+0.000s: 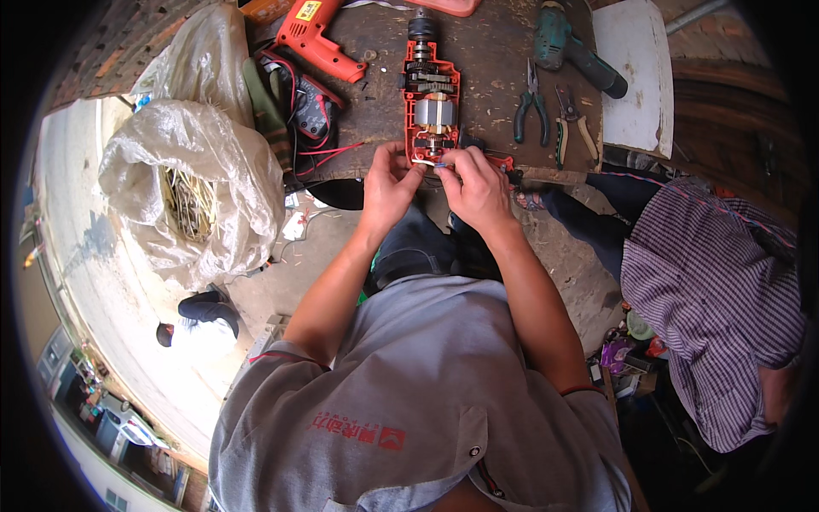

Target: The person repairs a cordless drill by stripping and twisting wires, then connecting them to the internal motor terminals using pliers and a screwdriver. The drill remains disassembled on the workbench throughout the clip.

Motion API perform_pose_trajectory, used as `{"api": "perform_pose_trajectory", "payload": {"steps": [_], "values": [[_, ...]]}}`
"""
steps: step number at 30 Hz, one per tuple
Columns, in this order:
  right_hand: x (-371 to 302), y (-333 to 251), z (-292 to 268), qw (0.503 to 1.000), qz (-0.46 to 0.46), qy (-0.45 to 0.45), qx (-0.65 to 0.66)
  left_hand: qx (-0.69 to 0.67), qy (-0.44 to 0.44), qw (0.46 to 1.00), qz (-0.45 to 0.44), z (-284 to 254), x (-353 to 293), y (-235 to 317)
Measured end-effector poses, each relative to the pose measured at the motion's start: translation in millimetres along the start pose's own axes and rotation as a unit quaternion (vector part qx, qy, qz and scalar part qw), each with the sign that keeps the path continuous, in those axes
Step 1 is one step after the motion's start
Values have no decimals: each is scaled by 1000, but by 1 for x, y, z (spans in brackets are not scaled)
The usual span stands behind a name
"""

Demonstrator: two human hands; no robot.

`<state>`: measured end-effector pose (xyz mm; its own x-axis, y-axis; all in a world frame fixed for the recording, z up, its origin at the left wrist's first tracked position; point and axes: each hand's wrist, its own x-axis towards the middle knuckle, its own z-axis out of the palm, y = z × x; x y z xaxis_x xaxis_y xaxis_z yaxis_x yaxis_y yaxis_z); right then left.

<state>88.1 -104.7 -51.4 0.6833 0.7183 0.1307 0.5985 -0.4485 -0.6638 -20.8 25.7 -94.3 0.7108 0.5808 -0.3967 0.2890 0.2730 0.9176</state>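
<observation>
An opened electric drill lies on the workbench, its orange housing half exposing the gears, motor and chuck. At its near end, my left hand is closed, with thumb and fingers pinching a white wire. Close beside it, the fingertips of my right hand press together on the wire, where a bit of blue shows. The wire's exact ends are partly hidden by my fingers. The other orange housing half, with a yellow label, rests at the upper left of the drill.
Needle-nose pliers, wire strippers and a green cordless drill lie on the bench's right. At left are a multimeter with red leads and a plastic sack of straw-like scraps. A person in a checked shirt is at right.
</observation>
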Motion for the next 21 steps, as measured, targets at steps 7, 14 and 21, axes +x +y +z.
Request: {"api": "perform_pose_trajectory", "payload": {"steps": [7, 14, 21], "values": [[-1, 3, 5, 998, 4, -27, -48, 9, 26, 999, -29, 5, 0, -1], [-1, 1, 6, 998, 8, -43, -47, -11, 38, 997, -60, 9, 0, 0], [2, -5, 1, 996, 2, -54, -67, -149, 50, 981, -114, 19, 0, 10]]}}
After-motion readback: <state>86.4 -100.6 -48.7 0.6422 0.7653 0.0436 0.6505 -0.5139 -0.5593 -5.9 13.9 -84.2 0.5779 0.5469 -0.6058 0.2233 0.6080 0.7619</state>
